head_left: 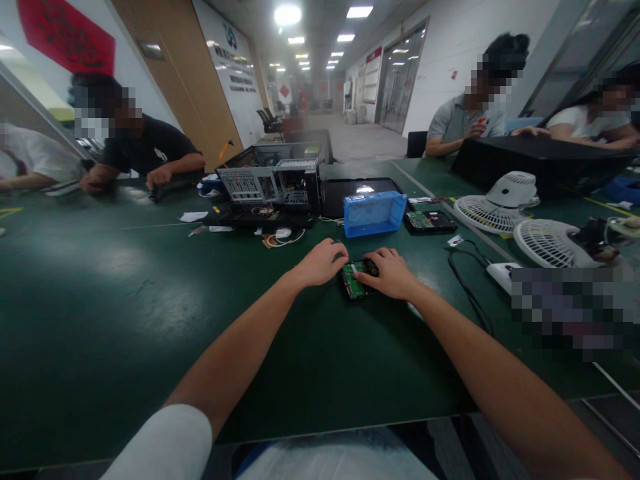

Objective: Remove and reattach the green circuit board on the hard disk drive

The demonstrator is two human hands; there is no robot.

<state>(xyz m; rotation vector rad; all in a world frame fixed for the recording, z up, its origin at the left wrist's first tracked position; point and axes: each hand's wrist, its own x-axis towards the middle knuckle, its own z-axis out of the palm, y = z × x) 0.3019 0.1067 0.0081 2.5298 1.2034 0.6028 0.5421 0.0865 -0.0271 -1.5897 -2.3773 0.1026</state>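
Observation:
A small hard drive lies on the green table with its green circuit board facing up. My right hand rests on its right side, fingers curled over the top edge and gripping it. My left hand sits at the drive's left corner with fingers bent, touching its upper left edge. Whether the left hand holds anything small is hidden by its fingers.
Beyond my hands stand a blue plastic bin, an open computer case, a second hard drive and loose cables. Two white fans and a black cable lie at the right. Several people sit around the table.

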